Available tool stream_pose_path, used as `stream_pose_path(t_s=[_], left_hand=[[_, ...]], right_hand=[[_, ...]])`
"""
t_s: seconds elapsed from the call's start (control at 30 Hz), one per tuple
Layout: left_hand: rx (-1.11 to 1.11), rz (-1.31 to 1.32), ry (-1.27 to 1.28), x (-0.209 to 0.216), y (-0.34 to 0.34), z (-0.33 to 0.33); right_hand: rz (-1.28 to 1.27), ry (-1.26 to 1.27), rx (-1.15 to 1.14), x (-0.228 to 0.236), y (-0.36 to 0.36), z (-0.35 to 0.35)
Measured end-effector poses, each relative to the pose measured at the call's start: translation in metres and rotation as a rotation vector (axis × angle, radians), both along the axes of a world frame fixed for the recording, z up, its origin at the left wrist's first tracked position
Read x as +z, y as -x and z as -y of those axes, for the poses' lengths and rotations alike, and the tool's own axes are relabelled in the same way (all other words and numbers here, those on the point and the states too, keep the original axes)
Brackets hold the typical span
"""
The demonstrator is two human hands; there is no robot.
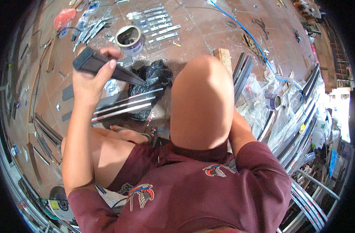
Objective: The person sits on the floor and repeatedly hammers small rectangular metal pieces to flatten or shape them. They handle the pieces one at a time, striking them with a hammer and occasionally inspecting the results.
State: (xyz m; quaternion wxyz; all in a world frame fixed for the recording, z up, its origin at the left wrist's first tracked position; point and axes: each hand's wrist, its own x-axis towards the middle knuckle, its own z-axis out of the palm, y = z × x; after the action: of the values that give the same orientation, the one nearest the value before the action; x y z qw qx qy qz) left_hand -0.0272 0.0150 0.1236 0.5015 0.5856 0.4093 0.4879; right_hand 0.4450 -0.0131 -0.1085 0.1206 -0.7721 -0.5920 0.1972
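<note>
My left hand (pixel 92 75) is wrapped round a dark grey rectangular bar (pixel 107 68), thumb on top. The bar's square end points up at the left and it narrows away toward a crumpled black plastic bag (pixel 156 77). My right forearm (pixel 239 126) passes behind my raised knee (pixel 202 101), which hides that hand and anything in it. Below the bag lie several silver and dark metal strips (pixel 127 105). A round tub (pixel 129 40) with dark contents stands just beyond the bar.
Rows of short metal strips (pixel 162 26) and a red plastic bag (pixel 65 17) lie farther off. A wooden block (pixel 223 58) sits beyond my knee. At the right are a blue hose (pixel 243 27), clear plastic sheeting (pixel 259 97), a small tub (pixel 273 101) and long metal profiles.
</note>
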Motion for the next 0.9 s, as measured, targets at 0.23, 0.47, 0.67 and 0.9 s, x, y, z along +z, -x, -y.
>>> stream_pose_path(t_s=[0.23,0.47,0.67,0.9], left_hand=[[0.036,0.142,0.043,-0.003,-0.001,0.003],[0.08,-0.176,0.023,0.006,-0.013,0.0],[0.135,-0.145,0.039,0.003,-0.02,-0.007],[0.19,-0.13,-0.088,-0.008,-0.026,-0.009]], right_hand=[[0.17,0.188,0.142,-0.06,0.03,0.01],[0.026,0.08,0.1,0.012,0.011,-0.003],[-0.168,-0.265,0.261,0.295,0.093,-0.027],[-0.068,-0.258,0.938,0.403,0.181,-0.021]])
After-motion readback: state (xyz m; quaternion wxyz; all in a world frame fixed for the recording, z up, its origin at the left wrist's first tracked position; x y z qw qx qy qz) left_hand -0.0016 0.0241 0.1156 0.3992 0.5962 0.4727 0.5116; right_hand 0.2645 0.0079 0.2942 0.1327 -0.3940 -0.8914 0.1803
